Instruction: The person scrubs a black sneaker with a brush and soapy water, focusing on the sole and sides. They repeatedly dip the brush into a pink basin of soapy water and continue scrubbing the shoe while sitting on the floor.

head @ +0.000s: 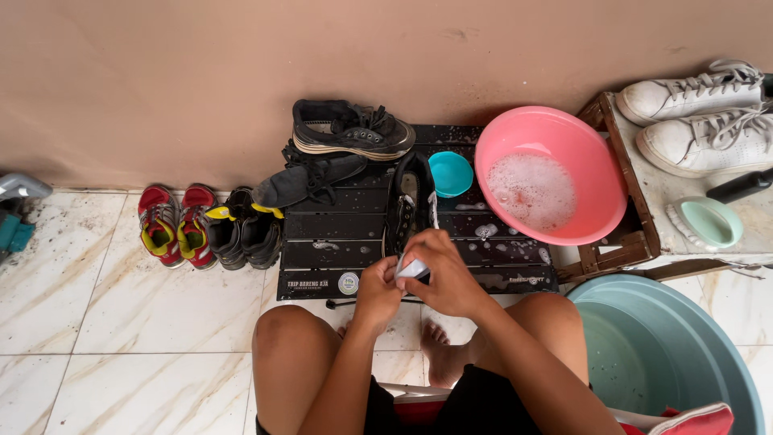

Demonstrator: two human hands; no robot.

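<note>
A teal tub [668, 354] stood by my right knee on the tiled floor [121, 322], a pink basin [564, 137] of suds beyond it on a black mat [338, 242]. A black shoe [407, 201] lay on the mat just past my hands. My left hand [377, 292] and right hand [443, 274] met, fingers clamped together on a small white piece [412, 268].

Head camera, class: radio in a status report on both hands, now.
Left hand and right hand together grip a small white flat object. Black lace-up shoe lies just beyond on the black slatted mat. Nothing between.
</note>
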